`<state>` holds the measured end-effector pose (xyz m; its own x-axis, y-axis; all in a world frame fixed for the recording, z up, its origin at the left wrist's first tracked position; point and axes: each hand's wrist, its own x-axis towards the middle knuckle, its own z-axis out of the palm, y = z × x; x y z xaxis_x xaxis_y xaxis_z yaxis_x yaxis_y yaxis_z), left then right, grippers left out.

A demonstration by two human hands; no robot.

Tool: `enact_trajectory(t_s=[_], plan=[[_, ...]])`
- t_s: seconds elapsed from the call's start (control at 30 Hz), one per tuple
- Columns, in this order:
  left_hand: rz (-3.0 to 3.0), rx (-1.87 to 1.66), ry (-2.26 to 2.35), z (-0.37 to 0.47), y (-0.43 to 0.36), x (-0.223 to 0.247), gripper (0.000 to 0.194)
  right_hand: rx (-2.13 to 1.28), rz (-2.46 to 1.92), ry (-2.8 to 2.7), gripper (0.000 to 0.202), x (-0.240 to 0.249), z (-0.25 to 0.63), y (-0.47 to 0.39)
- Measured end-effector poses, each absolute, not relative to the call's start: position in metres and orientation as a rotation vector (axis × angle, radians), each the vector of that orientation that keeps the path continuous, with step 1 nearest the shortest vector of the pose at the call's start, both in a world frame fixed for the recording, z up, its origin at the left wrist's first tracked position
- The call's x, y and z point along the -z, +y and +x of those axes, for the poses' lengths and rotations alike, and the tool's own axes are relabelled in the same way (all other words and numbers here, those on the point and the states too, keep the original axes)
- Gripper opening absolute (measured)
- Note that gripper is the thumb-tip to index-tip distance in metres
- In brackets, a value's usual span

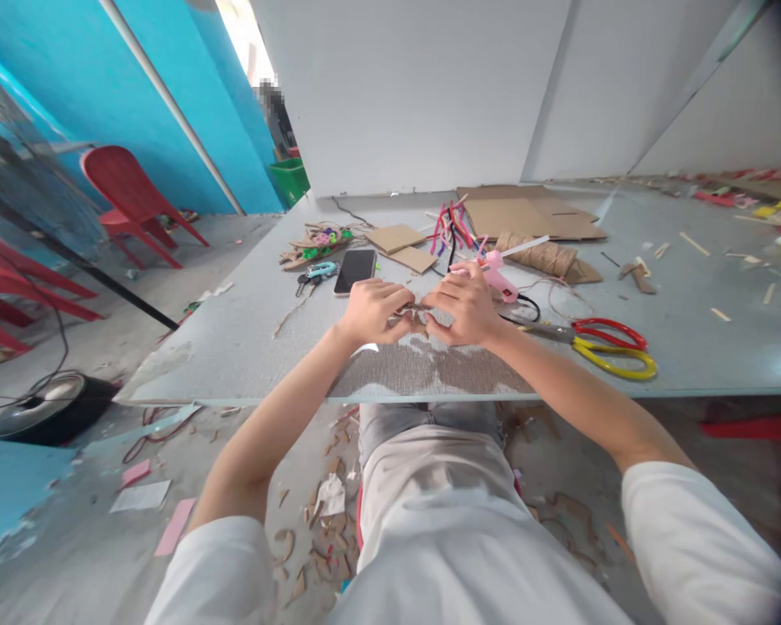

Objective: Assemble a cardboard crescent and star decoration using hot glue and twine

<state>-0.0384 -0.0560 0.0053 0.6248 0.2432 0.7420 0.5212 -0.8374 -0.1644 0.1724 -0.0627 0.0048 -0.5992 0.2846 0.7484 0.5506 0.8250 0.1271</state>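
Close to the table's near edge, my left hand (pixel 378 310) and my right hand (pixel 462 305) meet with bent fingers. Both pinch a small brown piece (pixel 417 318), which looks like cut cardboard; the fingers cover much of it. Just beyond my right hand lies a pink glue gun (pixel 498 278) with a pale stick at its back end. Scissors (pixel 615 347) with one red and one yellow handle rest right of my right hand. A black-screened phone (pixel 355 271) lies flat beyond my left hand.
Behind the hands are a twine roll (pixel 537 254), cardboard sheets (pixel 514 213), cardboard squares (pixel 397 239), coloured pipe cleaners (pixel 451 227) and keys (pixel 311 279). Sticks and scraps (pixel 694 243) lie to the right. A white panel (pixel 416 95) closes the back. Cardboard offcuts litter the floor.
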Motion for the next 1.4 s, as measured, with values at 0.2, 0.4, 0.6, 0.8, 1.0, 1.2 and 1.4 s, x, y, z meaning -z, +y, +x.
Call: enact_trajectory(t_s=[0.2,0.4,0.6,0.8,1.0,1.2,1.4], plan=[[-2.481,1.021,-0.718,-0.036,-0.056,-0.005,0.021,0.403,-0.673,-2.259,0.021,-0.005,0.171,-0.063],[-2.485,1.050,-0.724,-0.033,-0.057,-0.006,0.023,0.380,-0.665,-2.271,0.022,-0.006,0.170,-0.062],[-2.702,1.230,-1.026,-0.036,-0.058,-0.010,0.024,0.231,-0.752,-2.133,0.021,0.001,0.169,-0.056],[-2.741,1.554,-1.373,-0.038,-0.043,-0.006,0.032,-0.070,-0.916,-1.946,0.032,0.003,0.173,-0.046],[-2.790,1.965,-1.514,-0.038,-0.029,0.001,0.029,-0.288,-0.834,-1.750,0.045,0.000,0.175,-0.044],[-2.904,2.017,-1.629,-0.039,-0.028,0.000,0.024,-0.273,-0.821,-1.669,0.037,0.000,0.177,-0.044],[-3.276,1.998,-1.529,-0.038,-0.033,-0.001,0.029,-0.356,-0.686,-2.052,0.031,0.007,0.175,-0.044]])
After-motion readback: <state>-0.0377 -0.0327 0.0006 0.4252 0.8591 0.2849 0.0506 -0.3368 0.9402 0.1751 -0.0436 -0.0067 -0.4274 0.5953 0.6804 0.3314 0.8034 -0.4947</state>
